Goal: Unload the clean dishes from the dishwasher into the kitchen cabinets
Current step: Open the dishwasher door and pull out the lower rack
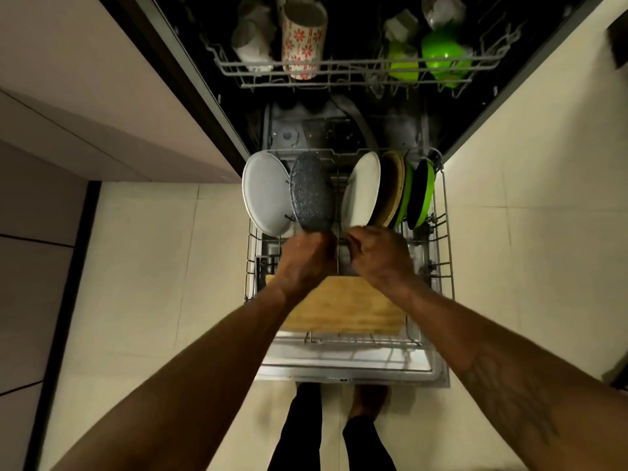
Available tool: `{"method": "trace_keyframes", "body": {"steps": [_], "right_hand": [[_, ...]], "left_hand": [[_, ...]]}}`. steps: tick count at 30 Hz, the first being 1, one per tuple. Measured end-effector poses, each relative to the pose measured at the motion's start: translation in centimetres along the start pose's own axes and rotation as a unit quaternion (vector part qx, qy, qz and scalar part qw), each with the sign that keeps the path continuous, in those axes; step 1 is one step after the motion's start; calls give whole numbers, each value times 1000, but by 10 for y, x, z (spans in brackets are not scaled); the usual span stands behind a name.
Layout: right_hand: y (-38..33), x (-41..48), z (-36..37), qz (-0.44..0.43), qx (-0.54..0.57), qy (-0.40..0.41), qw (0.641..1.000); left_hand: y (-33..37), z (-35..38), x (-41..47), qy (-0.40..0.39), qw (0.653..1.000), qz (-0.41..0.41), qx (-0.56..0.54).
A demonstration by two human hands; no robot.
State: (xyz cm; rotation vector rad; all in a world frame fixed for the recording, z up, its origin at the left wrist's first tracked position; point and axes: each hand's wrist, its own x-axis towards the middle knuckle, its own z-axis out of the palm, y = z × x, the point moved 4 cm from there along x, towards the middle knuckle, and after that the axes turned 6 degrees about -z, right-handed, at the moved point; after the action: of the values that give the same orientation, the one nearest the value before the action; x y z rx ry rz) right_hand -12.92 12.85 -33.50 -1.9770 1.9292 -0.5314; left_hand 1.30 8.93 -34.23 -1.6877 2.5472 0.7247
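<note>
Nearest to the person, a wooden cutting board (343, 309) lies flat in the front of the pulled-out lower rack (339, 339), under both forearms; it is stiff and probably rather heavy, so it is best taken by its two long edges; just beyond it, the left hand (306, 258) has its fingers curled round the near rim of the speckled plate (311, 195), a dark grey plate that stands on edge between the tines in the left row; the right hand (380, 254) is curled in the same way at the near rim of the white plate (362, 192), and seems to pinch it, though the blur hides the fingertips; both plates look like ceramic, so I judge them stiff, fairly heavy for one hand, fragile, and perhaps slippery if some water remains; the rim is the right place to hold, thumb on one face and fingers on the other, and the plate should go straight up so it does not knock its neighbour; the pale grey plate (266, 193) stands touching the speckled one on the left; behind the white plate lean a brown plate (390, 188) and green plates (421, 195), close together; farthest, the upper rack (339, 64) holds a flowered mug (302, 39) and green cups (441, 52), not yet unloaded.
</note>
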Motion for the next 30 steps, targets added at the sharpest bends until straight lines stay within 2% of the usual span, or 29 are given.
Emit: {"method": "trace_keyframes", "body": {"steps": [5,8,12,16,19,21,23,26,30], "right_hand": [[5,74,-44,-14,-33,97,995],[10,109,-63,-14,-39,119,992],[18,162,-82,-38,-52,157,986],[28,194,-89,-37,-91,108,989],[24,196,-91,-39,-156,111,981],[19,200,-92,-34,-202,128,970],[17,207,-95,-11,-221,152,963],[18,212,-95,6,-178,143,974],[6,200,-105,-2,-134,119,984]], "left_hand": [[-3,-69,79,130,991,16,-28],[5,-97,123,212,976,44,1],[14,-124,163,260,963,63,35],[10,-131,177,270,962,35,-14],[5,-139,182,315,947,22,52],[4,-147,184,316,943,35,101],[1,-153,185,285,953,18,98],[0,-154,184,226,969,-1,102],[11,-165,172,203,973,-15,106]]}}
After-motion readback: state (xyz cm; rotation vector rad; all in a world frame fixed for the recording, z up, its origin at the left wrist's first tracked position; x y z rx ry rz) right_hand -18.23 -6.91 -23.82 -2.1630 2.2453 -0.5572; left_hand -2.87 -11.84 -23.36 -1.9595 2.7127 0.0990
